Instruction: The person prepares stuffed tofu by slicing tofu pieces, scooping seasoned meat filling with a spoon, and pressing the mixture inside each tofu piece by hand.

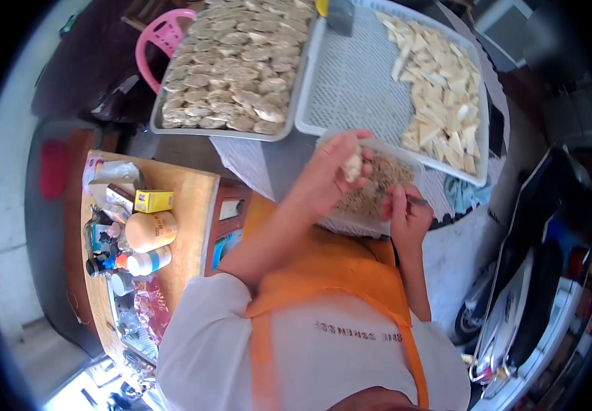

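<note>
My left hand (330, 171) is closed around a pale, lumpy stuffed piece (353, 165), held above the near-left part of a clear plastic tub. Brownish minced filling (371, 188) lies in that tub (361, 229). My right hand (409, 216), at the tub's right side, grips a thin utensil (416, 201); its working end is hidden, so I cannot tell its kind. Beyond the tub, a white perforated tray (350, 89) bears many pale triangular cut pieces (441, 89) on its right half. Rows of plump stuffed pieces (234, 68) fill another tray (224, 134) at the upper left.
A grey scraper-like blade (341, 17) rests at the tray's far edge. A blue cloth (467, 194) hangs beside the tray's near-right corner. On the left, a wooden table (193, 198) carries jars and boxes. A pink chair (162, 38) stands behind; a motorbike (522, 294) is at right.
</note>
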